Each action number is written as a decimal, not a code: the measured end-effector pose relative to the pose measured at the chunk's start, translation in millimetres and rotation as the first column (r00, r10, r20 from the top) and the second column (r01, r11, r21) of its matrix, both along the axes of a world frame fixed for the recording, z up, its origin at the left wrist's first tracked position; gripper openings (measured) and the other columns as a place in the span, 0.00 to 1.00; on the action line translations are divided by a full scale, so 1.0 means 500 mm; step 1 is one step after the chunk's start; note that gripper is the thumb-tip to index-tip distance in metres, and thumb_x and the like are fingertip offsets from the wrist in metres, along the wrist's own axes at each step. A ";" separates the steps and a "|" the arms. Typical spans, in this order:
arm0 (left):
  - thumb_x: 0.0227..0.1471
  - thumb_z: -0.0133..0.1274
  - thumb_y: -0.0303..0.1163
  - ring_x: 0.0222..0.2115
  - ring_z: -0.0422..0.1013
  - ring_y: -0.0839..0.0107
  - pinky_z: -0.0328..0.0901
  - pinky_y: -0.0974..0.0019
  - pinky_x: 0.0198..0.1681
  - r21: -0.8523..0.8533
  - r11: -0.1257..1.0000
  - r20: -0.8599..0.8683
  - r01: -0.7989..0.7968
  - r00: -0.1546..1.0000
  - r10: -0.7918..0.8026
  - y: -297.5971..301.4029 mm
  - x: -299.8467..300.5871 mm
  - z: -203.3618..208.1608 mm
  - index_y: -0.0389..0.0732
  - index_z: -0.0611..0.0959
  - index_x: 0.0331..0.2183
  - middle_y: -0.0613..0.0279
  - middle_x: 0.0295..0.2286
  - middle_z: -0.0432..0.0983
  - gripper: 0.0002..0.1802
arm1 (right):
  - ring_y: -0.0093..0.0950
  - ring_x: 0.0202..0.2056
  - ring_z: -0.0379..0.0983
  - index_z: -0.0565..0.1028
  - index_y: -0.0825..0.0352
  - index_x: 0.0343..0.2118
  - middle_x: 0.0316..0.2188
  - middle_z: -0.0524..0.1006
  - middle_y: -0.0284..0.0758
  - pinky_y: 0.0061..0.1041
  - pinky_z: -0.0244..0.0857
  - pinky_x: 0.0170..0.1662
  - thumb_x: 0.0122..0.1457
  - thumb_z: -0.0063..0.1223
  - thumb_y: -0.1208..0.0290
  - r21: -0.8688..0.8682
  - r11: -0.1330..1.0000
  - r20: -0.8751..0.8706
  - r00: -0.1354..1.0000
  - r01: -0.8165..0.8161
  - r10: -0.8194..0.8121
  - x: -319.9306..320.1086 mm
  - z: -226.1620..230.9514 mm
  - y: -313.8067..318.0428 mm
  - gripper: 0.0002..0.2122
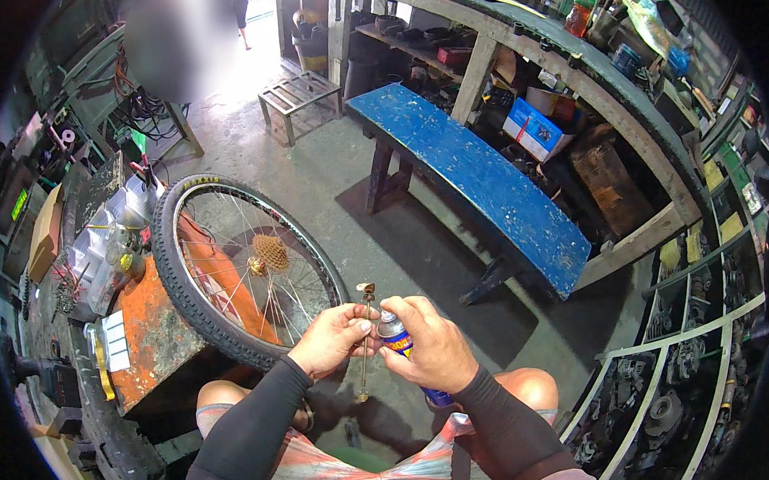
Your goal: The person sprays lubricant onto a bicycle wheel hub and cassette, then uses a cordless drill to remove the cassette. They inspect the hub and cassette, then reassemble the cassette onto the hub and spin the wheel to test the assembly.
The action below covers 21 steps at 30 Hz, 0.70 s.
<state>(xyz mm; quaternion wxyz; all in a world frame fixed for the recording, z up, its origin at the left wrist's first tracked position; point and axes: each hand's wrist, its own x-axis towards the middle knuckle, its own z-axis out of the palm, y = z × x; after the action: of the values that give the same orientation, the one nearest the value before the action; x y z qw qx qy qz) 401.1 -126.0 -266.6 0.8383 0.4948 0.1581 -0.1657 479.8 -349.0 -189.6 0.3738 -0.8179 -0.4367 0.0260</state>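
A black-tyred, wire-spoked bicycle wheel [269,255] stands tilted left of centre. At lower centre, the right hand [435,354] wraps its fingers around a blue cylindrical spray can [395,335]; the left hand [329,339] pinches a slender, upright metal rod [363,374].

Black forearm sleeves [252,427], seemingly streaky-patterned shorts [302,466]

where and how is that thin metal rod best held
Pinch the metal rod on its slim upper shaft, thumb against fingers, coming from the left, as the left hand does. It stands roughly upright with wider ends, so the shaft likely suits a pinch, and the spray can in the right hand crowds the other side.
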 end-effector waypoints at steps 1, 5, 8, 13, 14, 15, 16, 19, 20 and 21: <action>0.78 0.52 0.30 0.43 0.82 0.71 0.80 0.64 0.50 0.001 1.000 0.007 0.005 1.000 -0.005 0.000 0.000 -0.004 0.39 0.79 0.59 0.61 0.45 0.83 0.14 | 0.54 0.43 0.85 0.70 0.57 0.65 0.51 0.78 0.46 0.49 0.82 0.44 0.55 0.73 0.66 -0.009 1.000 -0.010 1.000 0.007 -0.007 0.001 -0.001 0.000 0.34; 0.78 0.51 0.30 0.44 0.82 0.69 0.80 0.62 0.52 -0.018 1.000 0.006 0.022 1.000 -0.022 0.000 -0.001 -0.006 0.38 0.78 0.61 0.58 0.45 0.83 0.16 | 0.54 0.45 0.85 0.70 0.57 0.65 0.53 0.78 0.47 0.48 0.82 0.46 0.55 0.73 0.66 0.020 0.997 -0.020 0.997 0.078 -0.077 0.014 -0.005 -0.005 0.34; 0.79 0.50 0.31 0.46 0.83 0.67 0.79 0.62 0.53 -0.074 0.997 0.003 0.024 1.000 -0.024 0.004 -0.001 0.003 0.37 0.77 0.62 0.57 0.46 0.83 0.17 | 0.52 0.49 0.84 0.71 0.58 0.65 0.55 0.78 0.47 0.45 0.81 0.50 0.55 0.74 0.67 0.015 0.988 -0.048 0.987 0.155 -0.154 0.027 0.011 -0.022 0.34; 0.79 0.50 0.32 0.48 0.82 0.66 0.79 0.60 0.56 -0.108 0.994 0.042 0.030 0.999 -0.026 0.010 -0.002 -0.003 0.36 0.76 0.64 0.58 0.46 0.83 0.18 | 0.52 0.51 0.84 0.71 0.60 0.65 0.56 0.79 0.47 0.43 0.80 0.53 0.55 0.75 0.68 -0.010 0.995 -0.078 0.992 0.095 -0.096 0.025 0.013 -0.026 0.34; 0.79 0.50 0.32 0.48 0.82 0.66 0.78 0.60 0.56 -0.113 0.993 0.043 0.027 0.999 -0.022 0.010 -0.002 -0.005 0.36 0.76 0.64 0.58 0.46 0.83 0.19 | 0.52 0.51 0.84 0.72 0.60 0.65 0.56 0.79 0.47 0.43 0.80 0.53 0.54 0.75 0.68 -0.007 0.997 -0.087 0.993 0.078 -0.078 0.020 0.015 -0.022 0.34; 0.79 0.50 0.32 0.48 0.82 0.66 0.78 0.60 0.56 -0.119 0.993 0.043 0.024 0.999 -0.019 0.009 -0.001 -0.008 0.36 0.76 0.64 0.58 0.46 0.83 0.19 | 0.52 0.51 0.84 0.72 0.59 0.65 0.56 0.79 0.47 0.43 0.80 0.53 0.54 0.75 0.69 -0.004 0.998 -0.097 0.993 0.060 -0.060 0.018 0.016 -0.019 0.34; 0.78 0.51 0.32 0.48 0.82 0.67 0.78 0.61 0.56 -0.116 0.993 0.047 0.023 0.999 -0.017 0.009 -0.002 -0.011 0.37 0.77 0.63 0.59 0.46 0.83 0.18 | 0.55 0.45 0.84 0.70 0.57 0.66 0.53 0.78 0.46 0.48 0.81 0.46 0.54 0.73 0.67 0.043 0.998 -0.042 0.998 0.041 -0.040 0.017 0.014 -0.016 0.35; 0.77 0.55 0.32 0.46 0.82 0.68 0.78 0.62 0.54 -0.098 0.995 0.052 0.026 0.998 -0.020 0.007 -0.003 -0.016 0.39 0.79 0.62 0.60 0.45 0.84 0.18 | 0.55 0.45 0.84 0.70 0.57 0.66 0.53 0.78 0.46 0.48 0.81 0.46 0.54 0.72 0.66 0.028 0.999 -0.036 0.999 0.030 -0.029 0.018 0.010 -0.018 0.35; 0.77 0.55 0.32 0.47 0.82 0.69 0.78 0.63 0.54 -0.086 0.996 0.050 0.032 0.998 -0.027 0.006 -0.003 -0.016 0.39 0.79 0.62 0.60 0.45 0.84 0.17 | 0.55 0.45 0.84 0.70 0.57 0.66 0.53 0.78 0.47 0.48 0.81 0.47 0.54 0.72 0.66 0.021 1.000 -0.033 0.999 0.021 -0.020 0.017 0.009 -0.019 0.35; 0.77 0.54 0.32 0.47 0.82 0.69 0.78 0.63 0.55 -0.074 0.997 0.048 0.037 0.998 -0.034 0.004 -0.002 -0.015 0.39 0.79 0.62 0.60 0.45 0.83 0.17 | 0.55 0.45 0.84 0.70 0.58 0.66 0.53 0.78 0.47 0.48 0.81 0.47 0.54 0.72 0.66 0.014 1.000 -0.030 0.999 0.012 -0.011 0.017 0.009 -0.020 0.35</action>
<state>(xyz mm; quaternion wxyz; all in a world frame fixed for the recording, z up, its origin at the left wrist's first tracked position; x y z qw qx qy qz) 400.1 -123.8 -274.0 0.8565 0.4697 0.1233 -0.1747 488.1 -358.9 -185.2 0.3860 -0.8173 -0.4266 0.0329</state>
